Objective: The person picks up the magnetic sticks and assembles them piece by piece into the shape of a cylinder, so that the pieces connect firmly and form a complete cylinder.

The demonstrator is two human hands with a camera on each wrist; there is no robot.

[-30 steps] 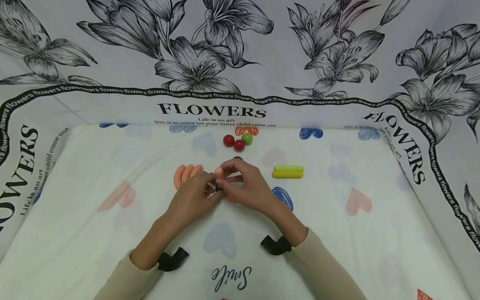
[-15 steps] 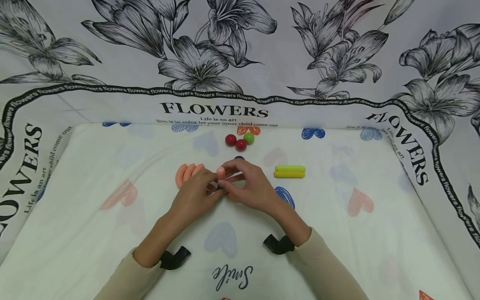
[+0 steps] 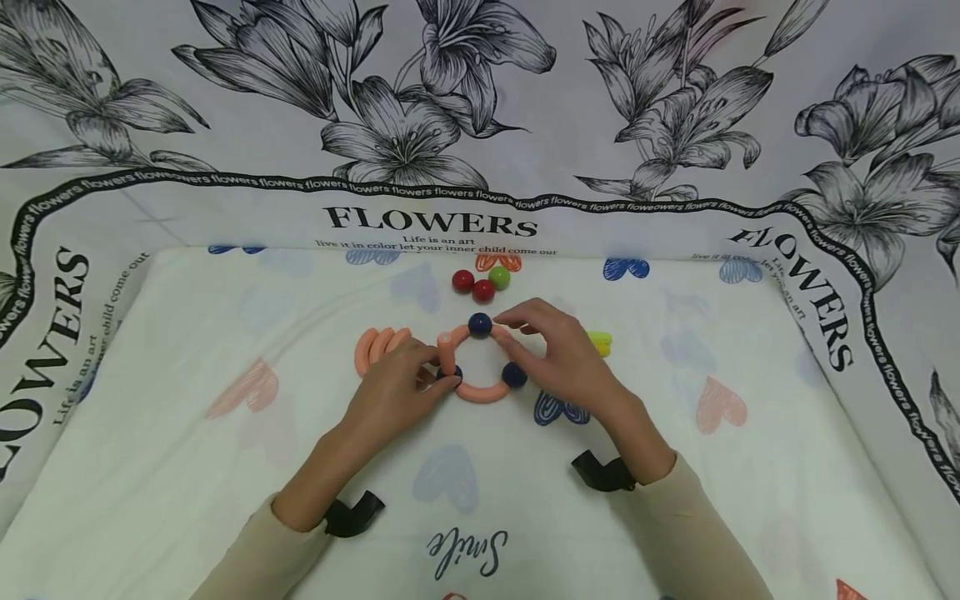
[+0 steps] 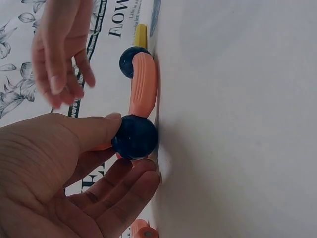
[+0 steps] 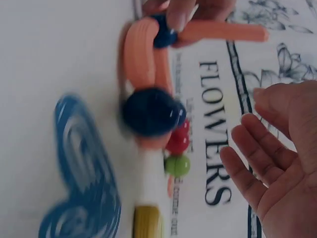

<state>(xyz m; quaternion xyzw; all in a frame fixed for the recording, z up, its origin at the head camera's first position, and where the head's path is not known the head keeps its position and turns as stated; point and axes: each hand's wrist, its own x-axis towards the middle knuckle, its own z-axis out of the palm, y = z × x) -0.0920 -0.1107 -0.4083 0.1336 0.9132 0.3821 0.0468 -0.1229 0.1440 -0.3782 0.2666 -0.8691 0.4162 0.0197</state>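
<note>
A ring of orange curved rods (image 3: pixel 482 394) joined by dark blue balls lies flat on the cloth in the head view. From its left ball (image 4: pixel 136 138) an orange rod (image 3: pixel 446 353) stands upright. My left hand (image 3: pixel 393 382) pinches that ball between thumb and fingers, and part of the ball is hidden in the head view. Above the ring's right side is my right hand (image 3: pixel 566 350), fingers loosely bent, holding nothing. The right wrist view shows this hand (image 5: pixel 277 163) apart from the right ball (image 5: pixel 151 111). The far ball (image 3: pixel 480 325) sits at the ring's back.
Several orange curved rods (image 3: pixel 365 350) lie left of the ring, partly behind my left hand. Red balls (image 3: pixel 483 291) and a green ball (image 3: pixel 498 277) rest behind it. Yellow sticks (image 3: pixel 602 343) lie to the right, partly covered by my right hand. A patterned cloth (image 3: pixel 300 467) covers the table.
My right hand has let go of the upright rod and moved right, uncovering the ring. The left hand stays at the left ball, and the rod stands upright.
</note>
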